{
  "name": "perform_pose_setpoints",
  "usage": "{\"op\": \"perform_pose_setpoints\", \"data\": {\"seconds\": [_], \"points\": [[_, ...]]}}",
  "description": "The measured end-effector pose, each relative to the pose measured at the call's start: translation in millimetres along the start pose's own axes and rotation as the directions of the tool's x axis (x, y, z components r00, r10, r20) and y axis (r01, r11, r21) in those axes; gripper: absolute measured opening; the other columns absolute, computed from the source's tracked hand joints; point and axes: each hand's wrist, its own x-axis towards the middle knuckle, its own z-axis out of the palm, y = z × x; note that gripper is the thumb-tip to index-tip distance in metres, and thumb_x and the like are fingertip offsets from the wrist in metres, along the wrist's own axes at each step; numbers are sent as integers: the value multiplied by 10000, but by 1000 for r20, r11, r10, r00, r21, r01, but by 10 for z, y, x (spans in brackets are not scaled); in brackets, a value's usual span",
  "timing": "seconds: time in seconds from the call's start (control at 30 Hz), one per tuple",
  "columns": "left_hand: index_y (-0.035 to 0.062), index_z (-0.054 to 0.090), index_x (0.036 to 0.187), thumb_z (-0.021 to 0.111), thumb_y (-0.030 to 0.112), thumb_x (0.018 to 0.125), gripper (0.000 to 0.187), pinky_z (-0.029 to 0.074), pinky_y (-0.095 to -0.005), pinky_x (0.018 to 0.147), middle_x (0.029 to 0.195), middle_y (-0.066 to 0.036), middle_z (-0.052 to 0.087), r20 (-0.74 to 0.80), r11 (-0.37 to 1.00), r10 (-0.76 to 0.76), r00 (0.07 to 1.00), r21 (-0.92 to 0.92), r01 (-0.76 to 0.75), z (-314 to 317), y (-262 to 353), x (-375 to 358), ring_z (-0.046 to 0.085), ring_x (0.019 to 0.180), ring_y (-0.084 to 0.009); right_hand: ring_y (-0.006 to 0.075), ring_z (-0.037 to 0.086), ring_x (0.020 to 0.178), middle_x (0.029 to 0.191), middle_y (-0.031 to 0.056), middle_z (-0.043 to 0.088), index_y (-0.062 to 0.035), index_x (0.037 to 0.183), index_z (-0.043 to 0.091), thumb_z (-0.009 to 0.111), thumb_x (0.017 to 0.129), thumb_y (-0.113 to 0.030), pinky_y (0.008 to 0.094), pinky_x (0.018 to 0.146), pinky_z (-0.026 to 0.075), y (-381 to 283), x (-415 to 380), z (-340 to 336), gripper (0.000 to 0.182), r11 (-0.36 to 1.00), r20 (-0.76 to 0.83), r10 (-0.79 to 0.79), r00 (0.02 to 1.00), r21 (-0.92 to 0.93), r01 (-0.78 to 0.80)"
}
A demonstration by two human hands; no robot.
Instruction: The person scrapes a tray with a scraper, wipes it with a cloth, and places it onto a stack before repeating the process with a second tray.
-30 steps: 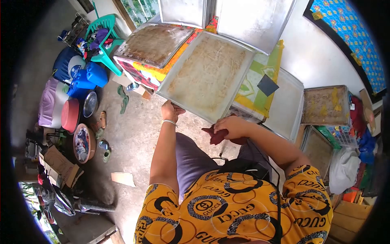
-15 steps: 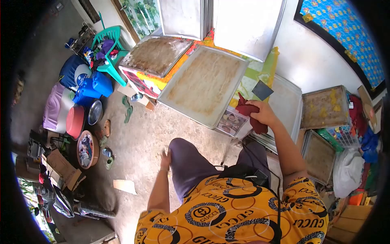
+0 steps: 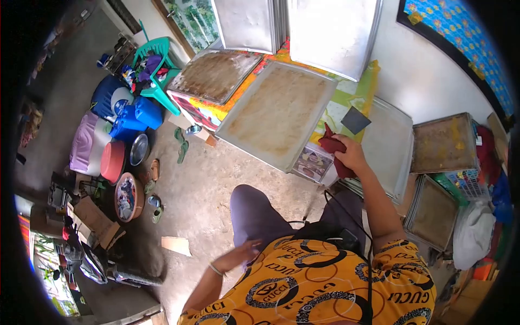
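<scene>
In my right hand (image 3: 351,155) is a dark red cloth (image 3: 331,143), bunched under curled fingers at the table's right front corner. Left of it lies a large metal baking tray (image 3: 279,114) with brown stains, overhanging the table's front edge. A small dark square pad (image 3: 356,119) rests just beyond the cloth on the yellow-green table cover (image 3: 345,97). My left hand (image 3: 238,257) is in front of my body, near my thigh; it is blurred and its fingers are hard to make out.
A second stained tray (image 3: 216,75) lies at the table's left, with upright trays (image 3: 330,35) behind. More trays (image 3: 385,146) lean at the right beside a stacked tray (image 3: 444,143). On the floor at left are a green chair (image 3: 157,89), blue jugs (image 3: 125,120) and a basin of clothes (image 3: 140,203).
My left hand has lifted from beside my knee and come back toward my waist. My right hand keeps its hold on the cloth in nearly the same place. The view has shifted slightly.
</scene>
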Motion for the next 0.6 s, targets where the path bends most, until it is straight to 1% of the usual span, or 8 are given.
{"op": "perform_pose_setpoints", "data": {"seconds": [0.07, 0.13, 0.17, 0.2, 0.3, 0.4, 0.53, 0.6], "points": [[10, 331, 1396, 562, 425, 897, 689, 351, -340, 1031, 1466, -218, 268, -20, 984, 113, 993, -136, -114, -310, 479, 86, 379, 1301, -294, 304, 587, 1046, 1153, 137, 610, -82, 1141, 599, 666, 643, -112, 351, 918, 458, -32, -10, -23, 503, 1000, 5, 6, 1000, 4, -6], [48, 259, 1435, 600, 420, 863, 763, 175, -448, 1120, 1488, -231, 209, -278, 780, 457, 845, 582, -230, -486, 912, 424, 163, 1405, -299, 302, 588, 1045, 1155, 134, 610, -83, 1139, 600, 662, 646, -118, 350, 919, 457, -55, -15, -34, 498, 1000, 10, 20, 1000, 11, -20], [95, 228, 1451, 620, 425, 838, 799, 147, -510, 1109, 1501, -224, 167, -394, 492, 477, 786, 860, 133, -500, 1129, 614, 137, 1404, -341, 306, 588, 1041, 1153, 131, 611, -84, 1136, 603, 662, 649, -143, 350, 919, 456, -61, -15, -36, 494, 998, 21, 46, 999, 38, -47], [141, 198, 1468, 640, 430, 813, 841, 119, -573, 1098, 1515, -218, 125, -463, 97, 553, 693, 862, 498, -519, 1308, 767, 111, 1404, -384, 306, 588, 1040, 1151, 131, 612, -84, 1136, 603, 663, 649, -148, 350, 917, 457, -52, -35, -32, 495, 999, 15, 45, 999, 30, -45], [235, 156, 1478, 659, 423, 778, 882, 62, -663, 1058, 1539, -166, 54, -269, -29, 583, 767, 936, 350, -992, 1384, 1370, 61, 1395, -439, 301, 589, 1039, 1146, 126, 615, -93, 1139, 603, 668, 647, -174, 355, 915, 459, -9, -34, -10, 502, 998, 2, 57, 998, 11, -57], [280, 173, 1470, 659, 393, 789, 844, 113, -660, 1057, 1549, -113, 40, -7, -244, 652, 758, 945, 218, -1307, 1456, 1798, 96, 1397, -416, 297, 588, 1044, 1153, 120, 613, -102, 1140, 604, 669, 645, -172, 357, 917, 458, -36, -31, -31, 504, 990, 38, 132, 990, 47, -134], [261, 176, 1470, 547, 139, 832, 748, 173, -677, 1036, 1536, -116, 137, -173, -98, 489, 855, 963, 251, -1470, 1538, 2074, 177, 1372, -445, 295, 587, 1045, 1157, 120, 611, -103, 1136, 602, 653, 634, -164, 345, 932, 453, 19, -15, -19, 508, 996, 23, 89, 996, 13, -89], [249, 203, 1464, 506, 76, 813, 739, 217, -680, 1016, 1519, -130, 193, -160, -88, 520, 839, 967, 239, -1452, 1550, 2040, 234, 1346, -461, 294, 588, 1043, 1156, 119, 610, -104, 1138, 601, 652, 636, -168, 346, 930, 453, 36, -34, -29, 509, 996, 25, 94, 995, -8, -94]]}}
